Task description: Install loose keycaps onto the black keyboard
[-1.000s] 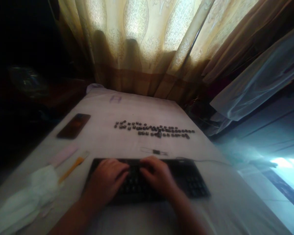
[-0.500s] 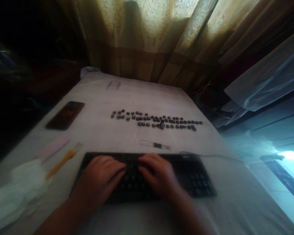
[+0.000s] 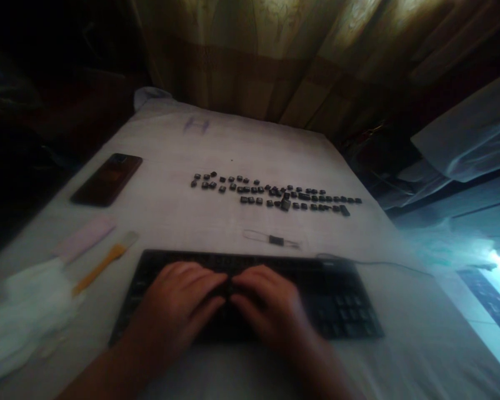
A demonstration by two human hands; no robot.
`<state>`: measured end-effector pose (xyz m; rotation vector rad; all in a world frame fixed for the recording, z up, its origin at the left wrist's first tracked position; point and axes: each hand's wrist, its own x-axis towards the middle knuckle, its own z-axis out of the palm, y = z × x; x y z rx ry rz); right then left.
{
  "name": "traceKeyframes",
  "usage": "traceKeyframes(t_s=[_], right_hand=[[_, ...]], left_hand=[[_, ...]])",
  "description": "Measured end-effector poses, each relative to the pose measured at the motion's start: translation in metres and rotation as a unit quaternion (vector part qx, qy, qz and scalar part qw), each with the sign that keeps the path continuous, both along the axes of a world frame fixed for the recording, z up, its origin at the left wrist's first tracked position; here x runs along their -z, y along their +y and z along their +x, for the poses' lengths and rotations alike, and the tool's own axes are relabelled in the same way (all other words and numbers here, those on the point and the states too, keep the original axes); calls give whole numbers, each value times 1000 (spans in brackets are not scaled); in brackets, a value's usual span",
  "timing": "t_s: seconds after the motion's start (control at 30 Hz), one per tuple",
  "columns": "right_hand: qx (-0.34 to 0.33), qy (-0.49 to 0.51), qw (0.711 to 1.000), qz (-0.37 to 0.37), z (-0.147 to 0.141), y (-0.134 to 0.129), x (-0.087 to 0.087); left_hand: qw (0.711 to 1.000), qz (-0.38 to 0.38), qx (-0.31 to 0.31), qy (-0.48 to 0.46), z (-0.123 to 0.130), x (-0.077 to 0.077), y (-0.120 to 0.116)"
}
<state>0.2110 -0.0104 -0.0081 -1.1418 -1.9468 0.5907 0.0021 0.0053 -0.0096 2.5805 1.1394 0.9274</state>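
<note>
A black keyboard lies on the cloth in front of me, with part of its key area bare and some keys in place at the right end. Over its middle, my left hand has its thumb and fingers drawn together. My right hand faces it in a similar pinch, the fingertips of both hands almost meeting. A small dark patch shows between the fingertips, too blurred to name. Beyond the keyboard, several loose black keycaps lie in uneven rows.
A keycap puller with wire loops lies behind the keyboard, near its cable. To the left are a phone, a pink block, a brush with an orange handle and crumpled white tissue. Curtains hang behind the table.
My hands have come closer together over the keyboard, their fingertips now nearly touching. The view has tilted down a little. The loose keycaps and other items lie as before.
</note>
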Motion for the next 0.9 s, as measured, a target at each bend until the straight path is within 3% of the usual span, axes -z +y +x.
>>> traceKeyframes(t_s=[0.23,0.9], right_hand=[[-16,10,1000,-11,-4,-4,-3],[-23,73,997,-21,-5,-6,-3]], left_hand=[[999,-30,31,-20,1,-3,1],[988,-102,13,-118,1,-6,0]])
